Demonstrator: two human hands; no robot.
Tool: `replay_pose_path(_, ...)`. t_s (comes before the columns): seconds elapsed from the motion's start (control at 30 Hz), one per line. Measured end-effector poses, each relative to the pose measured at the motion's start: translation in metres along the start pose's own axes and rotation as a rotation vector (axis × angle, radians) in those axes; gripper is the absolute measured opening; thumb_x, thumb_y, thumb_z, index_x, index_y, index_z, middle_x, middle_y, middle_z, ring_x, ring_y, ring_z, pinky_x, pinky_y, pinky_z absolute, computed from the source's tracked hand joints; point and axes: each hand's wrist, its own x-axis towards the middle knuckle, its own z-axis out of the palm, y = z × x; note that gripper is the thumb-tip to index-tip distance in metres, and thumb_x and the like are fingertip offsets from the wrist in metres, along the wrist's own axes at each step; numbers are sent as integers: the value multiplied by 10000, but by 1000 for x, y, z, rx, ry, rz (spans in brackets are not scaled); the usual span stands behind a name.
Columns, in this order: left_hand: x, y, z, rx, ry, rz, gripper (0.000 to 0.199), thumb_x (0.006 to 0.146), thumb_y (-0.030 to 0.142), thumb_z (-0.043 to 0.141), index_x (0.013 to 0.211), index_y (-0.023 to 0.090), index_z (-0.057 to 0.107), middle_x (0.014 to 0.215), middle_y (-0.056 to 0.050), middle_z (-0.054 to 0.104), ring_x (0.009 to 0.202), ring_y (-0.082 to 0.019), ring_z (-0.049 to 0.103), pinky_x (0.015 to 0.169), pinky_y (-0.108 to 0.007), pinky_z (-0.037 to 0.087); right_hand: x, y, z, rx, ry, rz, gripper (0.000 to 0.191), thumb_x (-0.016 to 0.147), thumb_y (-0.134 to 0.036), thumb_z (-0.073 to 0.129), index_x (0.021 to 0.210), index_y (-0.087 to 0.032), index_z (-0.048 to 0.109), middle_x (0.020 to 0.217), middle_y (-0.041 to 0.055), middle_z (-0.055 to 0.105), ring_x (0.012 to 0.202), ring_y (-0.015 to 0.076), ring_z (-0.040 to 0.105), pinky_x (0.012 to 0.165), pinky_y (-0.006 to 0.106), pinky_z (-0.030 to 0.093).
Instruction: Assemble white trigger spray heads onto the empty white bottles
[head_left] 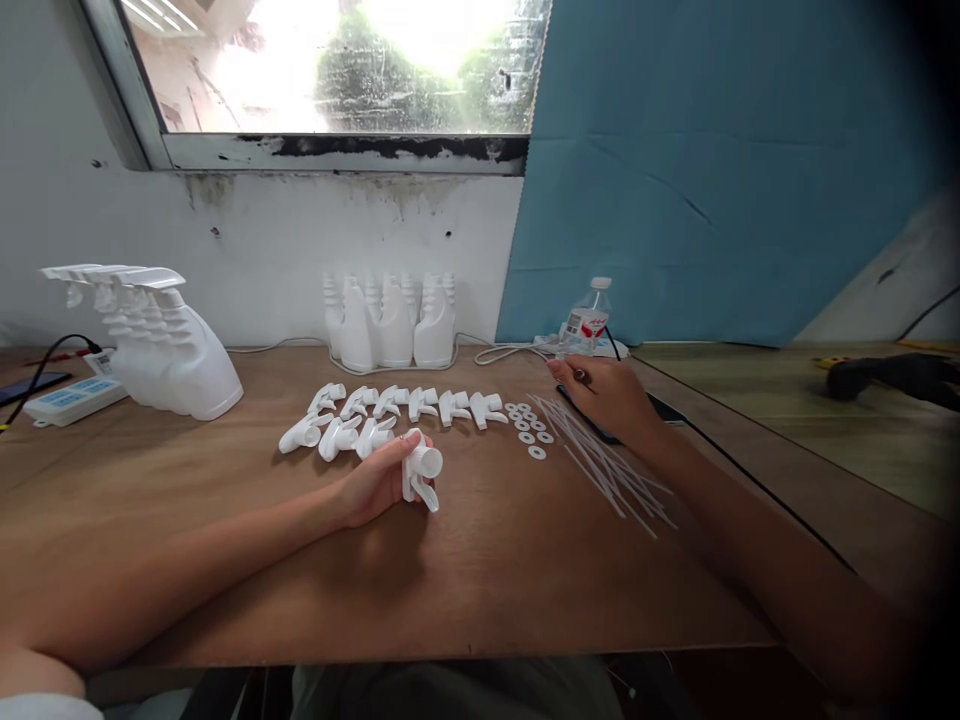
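Back from the counter's [480, 600] front edge, left hand [377, 484] clasps a spray head [424, 462]; right hand [616, 394] curls near tubes [600, 458], hold unclear.

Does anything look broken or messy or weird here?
Yes, the window frame looks worn, with ragged black patches in its pale surface. The white wall has brownish stains just under it. The thin tubes on the table lie crisscrossed, a bit messy. I can't see any spill.

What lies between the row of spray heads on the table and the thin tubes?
A cluster of small white washers lies between the spray heads and the thin tubes, seen in the head view.
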Motion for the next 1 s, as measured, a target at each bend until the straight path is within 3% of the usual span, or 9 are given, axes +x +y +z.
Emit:
replay_pose_path(0.13, 1, 0, 1, -1, 10, -1, 356, 788, 471, 688, 859, 156, 537, 725, -13, 573, 612, -136, 576, 542, -239, 477, -7, -21, -6, 220, 71, -170, 460, 967, -500, 337, 721, -189, 570, 710, 67, 616, 686, 190, 561, 672, 300, 393)
replay_pose_path(0.3, 3, 0, 1, -11, 44, -20, 276, 786, 376, 687, 832, 150, 534, 716, -4, 560, 604, -118, 557, 538, -229, 471, -24, -43, -8, 440, -125, -132, 569, 987, -511, 268, 678, -179, 612, 543, 16, 542, 502, 129, 486, 545, 266, 356)
replay_pose_path(0.37, 3, 0, 1, -3, 43, -26, 250, 781, 347, 681, 823, 152, 532, 705, -2, 559, 598, -112, 546, 530, -220, 459, -29, -52, -8, 518, -149, -173, 479, 983, -463, 346, 745, -179, 650, 574, 12, 575, 523, 125, 517, 548, 253, 374)
replay_pose_path(0.5, 3, -1, 0, 15, 30, -28, 226, 782, 324, 661, 795, 158, 508, 702, -1, 560, 599, -120, 559, 524, -224, 456, -37, -68, -8, 742, -79, -429, 224, 950, -295, 485, 920, -189, 680, 809, 51, 681, 744, 160, 623, 684, 273, 452)
replay_pose_path(0.63, 3, -2, 0, 29, 33, -28, 209, 805, 325, 631, 808, 160, 502, 710, 0, 561, 606, -127, 577, 532, -231, 467, -46, -76, -10, 921, -140, -478, 227, 958, -213, 460, 944, -186, 685, 789, 46, 660, 705, 146, 596, 663, 283, 454)
replay_pose_path(1.0, 4, -5, 7, 175, 82, 9, 265, 800, 379, 626, 820, 173, 459, 689, -10, 578, 573, -126, 558, 493, -220, 458, -50, -94, -13, 814, -244, -626, 205, 848, -102, 448, 774, -175, 625, 645, 16, 542, 595, 120, 489, 566, 247, 372)
